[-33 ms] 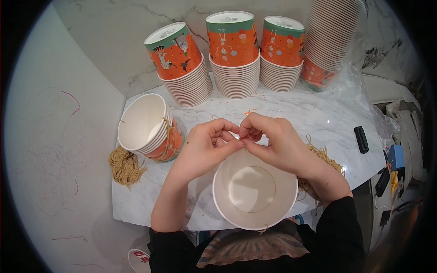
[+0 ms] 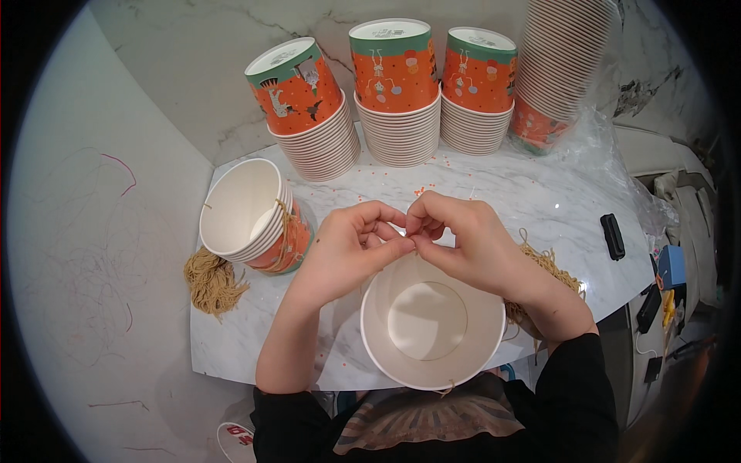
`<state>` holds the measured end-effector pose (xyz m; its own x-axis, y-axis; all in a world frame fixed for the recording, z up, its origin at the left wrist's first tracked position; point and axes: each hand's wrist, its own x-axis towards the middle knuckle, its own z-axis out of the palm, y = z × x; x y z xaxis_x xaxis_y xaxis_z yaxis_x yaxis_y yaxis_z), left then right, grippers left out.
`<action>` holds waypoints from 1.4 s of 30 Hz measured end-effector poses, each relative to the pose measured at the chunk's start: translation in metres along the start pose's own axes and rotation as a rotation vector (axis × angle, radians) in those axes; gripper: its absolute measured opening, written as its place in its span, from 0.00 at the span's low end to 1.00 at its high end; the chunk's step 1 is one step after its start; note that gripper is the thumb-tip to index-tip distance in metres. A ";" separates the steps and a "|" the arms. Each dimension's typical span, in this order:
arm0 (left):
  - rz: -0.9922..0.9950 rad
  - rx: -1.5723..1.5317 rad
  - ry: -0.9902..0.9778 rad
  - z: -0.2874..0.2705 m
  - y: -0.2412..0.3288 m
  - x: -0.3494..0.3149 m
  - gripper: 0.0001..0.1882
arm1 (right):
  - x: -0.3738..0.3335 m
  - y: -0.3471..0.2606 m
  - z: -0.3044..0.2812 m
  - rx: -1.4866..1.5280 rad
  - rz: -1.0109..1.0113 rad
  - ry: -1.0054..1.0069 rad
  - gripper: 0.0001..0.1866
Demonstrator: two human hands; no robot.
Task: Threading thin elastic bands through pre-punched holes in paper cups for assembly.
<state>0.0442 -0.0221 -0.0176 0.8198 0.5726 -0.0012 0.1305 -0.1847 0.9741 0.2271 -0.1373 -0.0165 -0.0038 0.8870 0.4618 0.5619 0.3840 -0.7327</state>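
A white-lined paper bucket (image 2: 432, 366) stands in front of me with its mouth up. A bit of tan cord (image 2: 448, 386) shows at its near rim. My left hand (image 2: 359, 239) and my right hand (image 2: 459, 235) meet over the far rim, thumbs and fingertips pinched together. Whatever lies between the fingertips is too small and hidden to make out. By my right forearm lies a bundle of tan cords (image 2: 552, 270), partly covered by the arm. On the left, nested paper buckets (image 2: 243, 208) lean with cord loops hanging from them, beside another tan cord bundle (image 2: 212, 282).
Three stacks of orange and green buckets, the left (image 2: 316, 139), middle (image 2: 397, 131) and right (image 2: 478, 123), stand upside down at the back of the marble-look table (image 2: 370, 193). A taller stack (image 2: 559, 69) leans beside clear plastic wrap (image 2: 606, 154). A black object (image 2: 612, 237) lies right.
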 end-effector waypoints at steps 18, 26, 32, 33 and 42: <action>-0.097 -0.013 -0.016 -0.002 -0.004 0.005 0.10 | -0.005 -0.006 0.001 -0.113 -0.038 -0.034 0.11; -0.072 -0.104 0.012 -0.002 -0.012 0.013 0.06 | -0.007 -0.004 -0.001 -0.348 -0.071 -0.043 0.13; -0.059 -0.101 0.040 -0.001 -0.017 0.014 0.06 | -0.008 0.002 0.004 -0.383 -0.059 0.007 0.10; -0.058 -0.101 0.039 -0.001 -0.016 0.014 0.06 | -0.008 0.003 0.005 -0.387 -0.060 0.017 0.09; -0.077 -0.086 0.036 -0.002 -0.013 0.013 0.06 | -0.006 0.005 0.006 -0.316 -0.044 0.012 0.07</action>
<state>0.0519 -0.0113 -0.0298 0.7885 0.6110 -0.0703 0.1431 -0.0710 0.9872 0.2252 -0.1392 -0.0258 -0.0254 0.8674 0.4970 0.7907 0.3216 -0.5210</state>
